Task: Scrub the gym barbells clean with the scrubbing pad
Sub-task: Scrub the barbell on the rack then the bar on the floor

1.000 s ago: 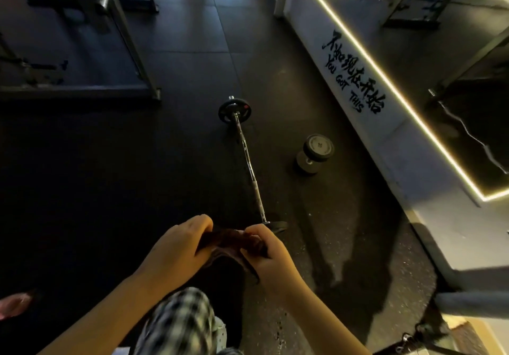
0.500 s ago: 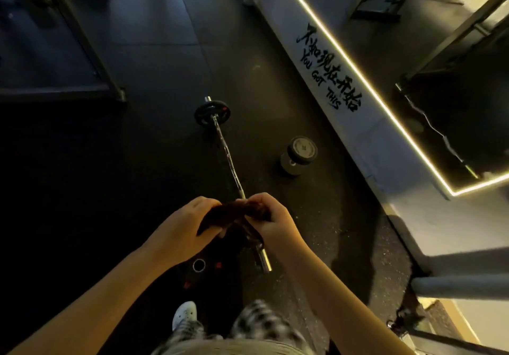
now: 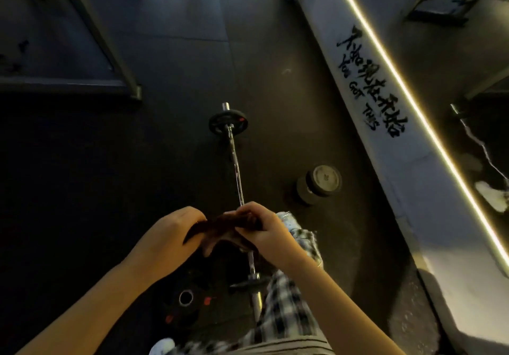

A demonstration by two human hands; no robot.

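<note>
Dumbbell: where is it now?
Head view, right of centre: the dumbbell lies on the dark floor between the barbell shaft and the lettered white wall.

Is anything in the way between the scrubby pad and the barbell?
Nothing visible is. The left hand and the right hand hold the scrubbing pad over the barbell, whose shaft is bare. The dumbbell sits apart, nearer the wall.

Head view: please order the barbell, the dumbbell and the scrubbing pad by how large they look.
1. The barbell, by far the longest.
2–3. The scrubbing pad and the dumbbell look alike; the pad is nearer the camera, partly hidden by the left hand and right hand: unranked.
</note>
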